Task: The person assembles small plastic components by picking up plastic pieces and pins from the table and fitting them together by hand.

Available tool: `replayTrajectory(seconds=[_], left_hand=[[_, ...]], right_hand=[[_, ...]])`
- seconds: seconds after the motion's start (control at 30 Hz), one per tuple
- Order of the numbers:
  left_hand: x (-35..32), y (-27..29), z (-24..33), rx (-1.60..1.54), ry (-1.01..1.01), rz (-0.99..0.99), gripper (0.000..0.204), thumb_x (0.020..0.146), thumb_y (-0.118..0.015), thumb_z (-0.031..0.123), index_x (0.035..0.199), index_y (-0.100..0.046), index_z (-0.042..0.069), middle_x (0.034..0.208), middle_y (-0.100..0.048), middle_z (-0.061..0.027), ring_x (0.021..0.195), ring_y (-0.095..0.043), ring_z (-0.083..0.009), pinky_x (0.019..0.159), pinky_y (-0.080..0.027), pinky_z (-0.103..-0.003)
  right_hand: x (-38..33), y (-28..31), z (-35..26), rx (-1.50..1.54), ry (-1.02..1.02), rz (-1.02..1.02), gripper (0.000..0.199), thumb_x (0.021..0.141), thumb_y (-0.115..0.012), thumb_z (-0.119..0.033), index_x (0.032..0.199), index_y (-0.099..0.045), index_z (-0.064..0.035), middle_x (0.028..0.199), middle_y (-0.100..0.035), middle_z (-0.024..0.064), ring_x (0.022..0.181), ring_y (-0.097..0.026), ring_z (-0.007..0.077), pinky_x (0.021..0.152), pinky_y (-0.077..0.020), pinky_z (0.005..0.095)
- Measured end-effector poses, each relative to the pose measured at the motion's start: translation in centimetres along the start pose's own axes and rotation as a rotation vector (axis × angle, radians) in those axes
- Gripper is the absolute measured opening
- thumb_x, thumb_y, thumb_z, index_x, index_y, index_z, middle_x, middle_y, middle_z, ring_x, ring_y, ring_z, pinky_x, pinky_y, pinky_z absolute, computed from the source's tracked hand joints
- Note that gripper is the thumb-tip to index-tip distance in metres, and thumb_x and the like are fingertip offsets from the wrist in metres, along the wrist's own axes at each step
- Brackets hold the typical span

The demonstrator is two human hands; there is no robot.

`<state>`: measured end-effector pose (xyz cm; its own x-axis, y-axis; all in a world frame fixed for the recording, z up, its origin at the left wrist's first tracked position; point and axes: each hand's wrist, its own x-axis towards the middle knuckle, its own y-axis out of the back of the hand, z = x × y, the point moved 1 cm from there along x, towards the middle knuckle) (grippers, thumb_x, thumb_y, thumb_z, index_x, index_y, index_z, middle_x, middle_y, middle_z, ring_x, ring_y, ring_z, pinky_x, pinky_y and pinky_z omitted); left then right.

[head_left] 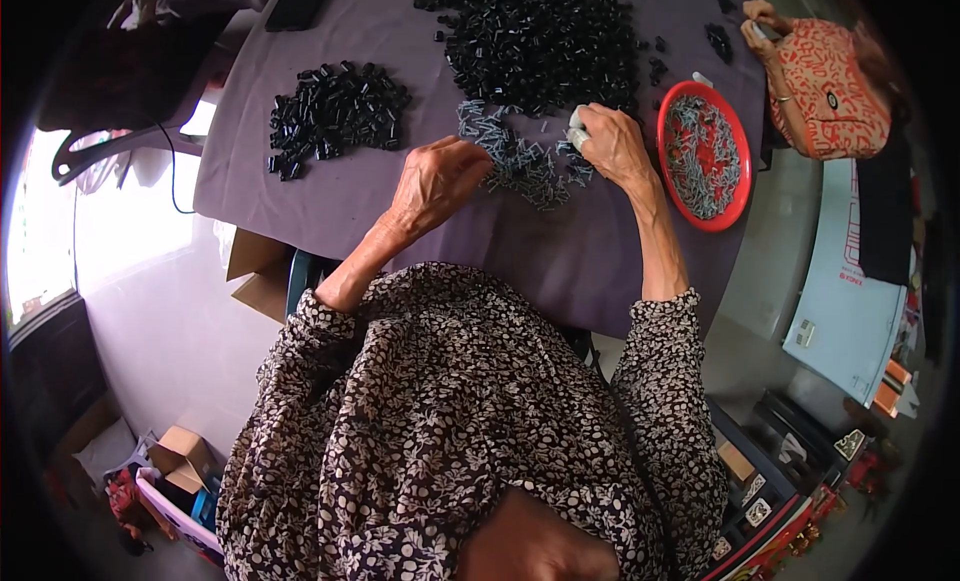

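My left hand (438, 184) is over the near left edge of a loose heap of small grey screws (540, 171). Its fingers curl together, and whatever they hold is hidden behind them. At the right side of the same heap is my right hand (612, 144), with white wrapping on its thumb and finger ends. Those fingers are pressed together too, and I cannot make out anything between them. A large heap of small shiny black parts (540, 46) lies just beyond the screws. To the left is a smaller pile of similar black parts (335, 116).
A red round tray (745, 171) holding more grey screws stands right of my right hand. Another person (830, 91) sits at the table's far right, holding something small. The table has a purple-grey cloth (300, 206). A dark flat object (298, 5) lies far left.
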<state>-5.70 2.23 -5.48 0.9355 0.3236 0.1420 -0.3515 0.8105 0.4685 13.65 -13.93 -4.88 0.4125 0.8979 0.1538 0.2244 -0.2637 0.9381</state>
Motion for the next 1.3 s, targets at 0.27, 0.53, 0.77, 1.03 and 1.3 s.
replayTrajectory(seconds=[0.27,0.53,0.77,1.03,1.3], left_hand=[[0.2,-0.6,0.0,-0.036,-0.006,0.013,0.011,0.078,-0.061,0.009,0.085,-0.064,0.0,0.077,-0.062,-0.0106,0.063,-0.06,-0.0189,0.058,-0.048,-0.03],[0.6,-0.5,0.2,-0.047,0.022,0.004,0.014,0.078,-0.061,0.011,0.086,-0.064,0.0,0.077,-0.062,-0.0104,0.063,-0.06,-0.0184,0.058,-0.048,-0.03],[1.1,-0.6,1.0,-0.093,0.059,0.002,0.014,0.077,-0.059,0.012,0.083,-0.063,-0.001,0.078,-0.062,-0.0139,0.069,-0.061,-0.027,0.063,-0.048,-0.035],[3.0,-2.3,2.4,-0.36,0.222,0.007,0.023,0.079,-0.058,0.014,0.097,-0.062,0.0,0.085,-0.065,-0.0129,0.074,-0.063,-0.0206,0.067,-0.049,-0.031],[5.5,-3.4,2.8,-1.027,0.317,0.123,0.018,0.082,-0.062,0.011,0.094,-0.06,-0.003,0.084,-0.063,-0.0083,0.073,-0.061,-0.0133,0.071,-0.051,-0.027]], right_hand=[[0.3,0.3,-1.0,0.044,-0.018,0.01,0.013,0.073,-0.062,-0.007,0.085,-0.059,-0.0033,0.079,-0.059,0.0123,0.072,-0.058,0.033,0.062,-0.0456,0.0399],[1.7,-1.4,-0.7,-0.008,0.046,0.046,0.008,0.069,-0.057,-0.003,0.077,-0.056,-0.0034,0.074,-0.059,0.0116,0.066,-0.057,0.0321,0.059,-0.0464,0.0412],[1.0,-1.0,-0.1,0.052,0.033,0.047,0.014,0.072,-0.063,-0.009,0.082,-0.057,-0.0023,0.079,-0.059,0.0117,0.069,-0.056,0.0321,0.061,-0.0445,0.0388],[-0.2,0.7,-2.4,0.776,-0.322,0.047,0.011,0.081,-0.059,-0.01,0.088,-0.061,-0.0017,0.072,-0.061,0.001,0.063,-0.054,0.0064,0.058,-0.0421,0.0207],[1.3,2.0,-3.5,0.87,-0.273,0.108,0.012,0.078,-0.061,-0.01,0.087,-0.063,-0.0015,0.069,-0.062,0.0001,0.063,-0.052,0.0044,0.059,-0.0426,0.0204]])
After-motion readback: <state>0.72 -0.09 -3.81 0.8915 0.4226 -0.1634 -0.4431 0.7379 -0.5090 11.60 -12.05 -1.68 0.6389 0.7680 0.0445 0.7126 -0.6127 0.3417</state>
